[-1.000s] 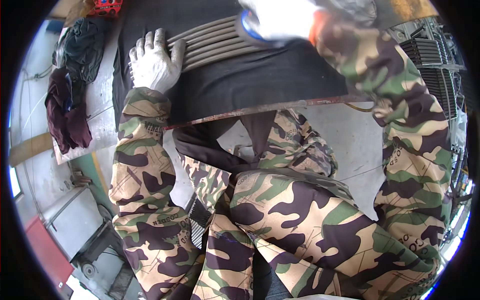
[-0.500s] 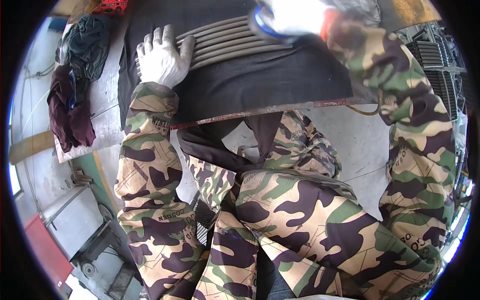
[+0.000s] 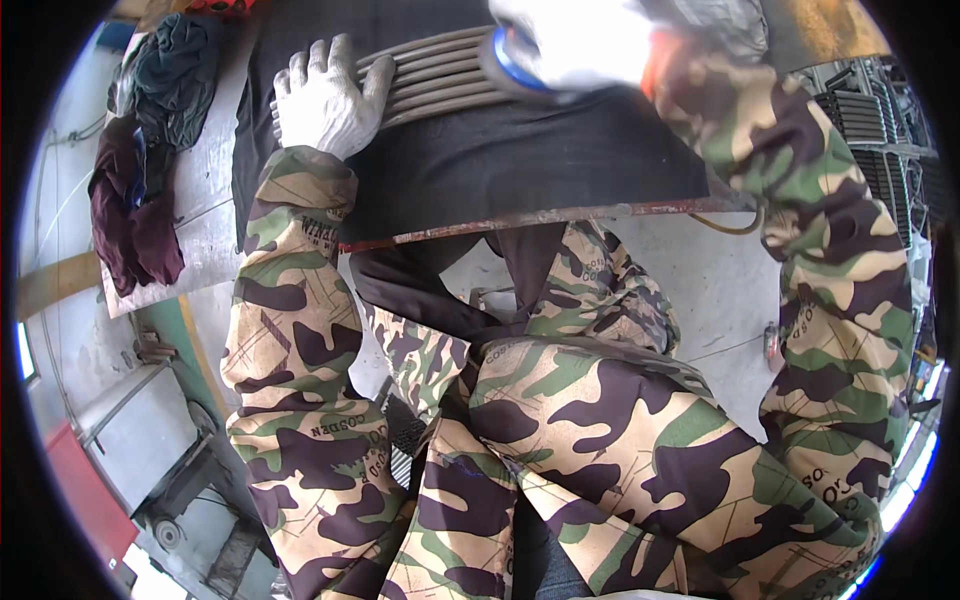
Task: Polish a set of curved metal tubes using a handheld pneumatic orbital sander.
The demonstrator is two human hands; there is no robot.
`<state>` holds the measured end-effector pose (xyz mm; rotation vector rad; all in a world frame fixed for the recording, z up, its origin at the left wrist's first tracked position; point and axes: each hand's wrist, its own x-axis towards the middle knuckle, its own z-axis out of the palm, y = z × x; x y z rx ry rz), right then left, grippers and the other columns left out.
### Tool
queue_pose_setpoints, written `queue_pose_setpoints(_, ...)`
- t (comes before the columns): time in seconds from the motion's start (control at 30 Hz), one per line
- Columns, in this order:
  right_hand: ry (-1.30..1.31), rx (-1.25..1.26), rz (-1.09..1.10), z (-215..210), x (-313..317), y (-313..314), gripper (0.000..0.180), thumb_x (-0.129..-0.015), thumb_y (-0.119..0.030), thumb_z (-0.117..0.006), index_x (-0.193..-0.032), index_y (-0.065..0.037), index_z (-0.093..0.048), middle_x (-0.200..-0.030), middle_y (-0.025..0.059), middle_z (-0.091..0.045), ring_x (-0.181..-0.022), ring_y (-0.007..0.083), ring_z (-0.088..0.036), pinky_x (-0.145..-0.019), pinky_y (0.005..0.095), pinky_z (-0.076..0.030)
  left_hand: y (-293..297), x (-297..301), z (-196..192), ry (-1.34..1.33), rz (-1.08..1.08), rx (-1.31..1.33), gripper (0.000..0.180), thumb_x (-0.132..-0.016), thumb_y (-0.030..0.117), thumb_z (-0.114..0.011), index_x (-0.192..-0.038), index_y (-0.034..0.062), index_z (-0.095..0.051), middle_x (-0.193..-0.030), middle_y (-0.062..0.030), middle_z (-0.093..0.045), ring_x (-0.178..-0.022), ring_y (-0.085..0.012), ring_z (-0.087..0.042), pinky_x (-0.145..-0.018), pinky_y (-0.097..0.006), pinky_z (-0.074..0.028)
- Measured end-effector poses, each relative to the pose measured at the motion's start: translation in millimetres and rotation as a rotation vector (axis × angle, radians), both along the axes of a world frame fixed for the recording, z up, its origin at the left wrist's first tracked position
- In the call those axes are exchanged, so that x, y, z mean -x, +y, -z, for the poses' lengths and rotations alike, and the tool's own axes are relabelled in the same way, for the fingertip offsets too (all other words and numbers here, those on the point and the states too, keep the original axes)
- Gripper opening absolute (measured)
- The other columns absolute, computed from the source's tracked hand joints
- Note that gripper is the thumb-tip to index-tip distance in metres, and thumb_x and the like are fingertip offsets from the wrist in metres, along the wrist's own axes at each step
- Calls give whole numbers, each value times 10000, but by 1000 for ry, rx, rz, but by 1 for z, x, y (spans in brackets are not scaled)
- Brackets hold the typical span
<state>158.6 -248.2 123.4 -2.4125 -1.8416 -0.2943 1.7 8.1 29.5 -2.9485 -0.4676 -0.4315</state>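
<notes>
Several grey metal bars [image 3: 440, 85] lie side by side on a black cloth [image 3: 460, 165] over the table. My left hand [image 3: 328, 105], in a white knit glove, rests flat with fingers spread on the left end of the bars. Over their right part is my right hand [image 3: 590, 40], also white-gloved and smeared by motion. Beneath it I hold a round pad with a blue rim [image 3: 515, 62], which sits against the bars. My right fingers are partly lost in blur and glare, and the bars' right ends are hidden by the hand and pad.
A dark green cloth [image 3: 178, 85] and a maroon cloth [image 3: 135, 215] lie on the table's left side. The table's near edge [image 3: 520, 218] runs in front of me. Clear plastic [image 3: 730, 25] lies past my right hand. Metal racks [image 3: 865, 125] stand at the right.
My right hand and the blue-rimmed pad have slid left along the bars. My left hand remains on the bars' left end, and the view has shifted slightly.
</notes>
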Motion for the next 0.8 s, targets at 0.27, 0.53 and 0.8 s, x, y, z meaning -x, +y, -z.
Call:
queue_pose_setpoints(0.27,-4,-15,21,1,5,0,261,-914,-285,-635,-1020,-51,-675,-955,227,-685,-888,436,-709,-783,542,-582,6,-6,14,-203,70,-63,624,-980,541,-608,-1355,43,-647,-1323,-194,-667,-1281,-425,-589,-1086,-564,-422)
queue_pose_setpoints(0.53,42,38,49,-8,25,8,249,-914,-286,-643,-1015,-62,-680,-985,210,-683,-931,402,-709,-792,533,-586,8,-17,19,-233,65,-94,617,-983,541,-603,-1349,49,-667,-1303,-182,-693,-1275,-411,-609,-1091,-556,-424)
queue_pose_setpoints(0.8,74,25,65,-4,22,43,257,-914,-269,-632,-1025,-43,-682,-997,239,-699,-925,424,-715,-798,531,-589,11,-6,14,-297,240,12,531,-991,455,-625,-1318,43,-691,-1296,-191,-714,-1225,-400,-648,-1089,-533,-442)
